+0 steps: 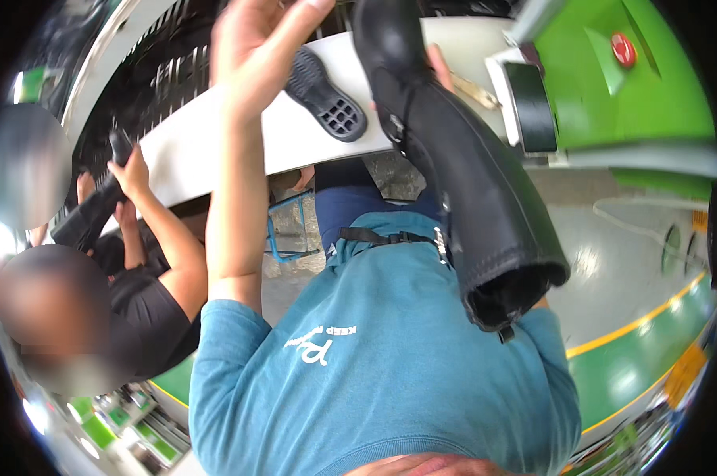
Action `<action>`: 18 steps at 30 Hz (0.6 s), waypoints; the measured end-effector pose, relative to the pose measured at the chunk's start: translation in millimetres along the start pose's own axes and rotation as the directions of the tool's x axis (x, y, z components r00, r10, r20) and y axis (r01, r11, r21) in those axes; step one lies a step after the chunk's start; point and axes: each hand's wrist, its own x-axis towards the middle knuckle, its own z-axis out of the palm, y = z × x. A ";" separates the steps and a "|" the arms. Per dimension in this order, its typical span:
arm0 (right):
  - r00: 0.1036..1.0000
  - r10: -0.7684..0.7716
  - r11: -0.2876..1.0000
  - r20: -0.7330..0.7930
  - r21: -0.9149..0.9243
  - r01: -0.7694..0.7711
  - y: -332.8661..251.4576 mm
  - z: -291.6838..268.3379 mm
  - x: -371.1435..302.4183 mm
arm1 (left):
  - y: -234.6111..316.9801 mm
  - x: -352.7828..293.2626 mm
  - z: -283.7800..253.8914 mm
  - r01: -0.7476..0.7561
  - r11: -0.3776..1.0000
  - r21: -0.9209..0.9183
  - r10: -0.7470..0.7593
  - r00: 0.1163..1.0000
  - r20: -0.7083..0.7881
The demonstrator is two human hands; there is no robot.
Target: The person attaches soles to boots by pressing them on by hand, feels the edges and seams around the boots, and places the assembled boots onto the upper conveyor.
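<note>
A tall black boot slants across my right side, its foot toward the top edge and its open shaft end near my body. My right hand grips it around the ankle, mostly hidden behind the boot. To the left, my left hand is raised over the bench with thumb stretched out and nothing visible in it; its fingertips are cut off by the top edge. Between the hands a black rubber sole lies on the white bench, its tread and gridded heel facing up.
Right of the boot stand a green machine with a red button and a dark panel. A pale, narrow tool rests near it. At left, a co-worker holds another black boot. A blue metal frame stands below the bench.
</note>
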 end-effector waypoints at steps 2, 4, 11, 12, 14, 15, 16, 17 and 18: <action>0.987 0.112 0.949 0.115 0.281 -0.141 7.8 -14.2 18.8 | -101.0 -23.0 -10.2 0.164 0.889 0.428 -0.049 0.962 -0.268; 0.973 0.154 0.967 -0.169 0.227 -0.114 -1.5 44.3 2.9 | -184.1 -76.7 -33.7 0.340 0.638 0.691 -0.044 0.912 -0.407; 0.917 0.287 0.916 0.277 0.201 -0.348 -24.9 7.4 15.2 | -194.4 -86.1 -18.6 0.334 0.706 0.625 0.035 0.865 -0.501; 0.909 0.337 0.901 0.245 0.196 -0.387 -26.7 6.5 16.2 | -190.7 -84.4 -17.6 0.332 0.864 0.379 -0.086 0.839 -0.538; 0.893 0.357 0.891 0.275 0.187 -0.414 -29.7 3.1 17.4 | -194.0 -77.9 -16.7 0.201 0.973 -0.110 -0.228 0.806 -0.547; 0.895 0.354 0.887 0.270 0.208 -0.413 -28.9 -0.5 13.9 | -169.2 -68.9 -5.9 0.179 0.932 -0.315 -0.328 0.786 -0.524; 0.905 0.341 0.894 0.256 0.211 -0.396 -29.1 8.4 7.1 | -152.9 -66.1 -4.0 0.104 0.941 -0.322 -0.271 0.802 -0.533; 0.898 0.350 0.890 0.266 0.204 -0.407 -27.8 15.9 0.7 | -137.7 -63.8 -2.6 0.031 0.943 -0.331 -0.215 0.817 -0.535; 0.927 0.291 0.919 0.238 0.199 -0.340 -23.3 22.3 -5.3 | -111.7 -62.0 -3.5 0.025 0.934 -0.355 -0.211 0.843 -0.494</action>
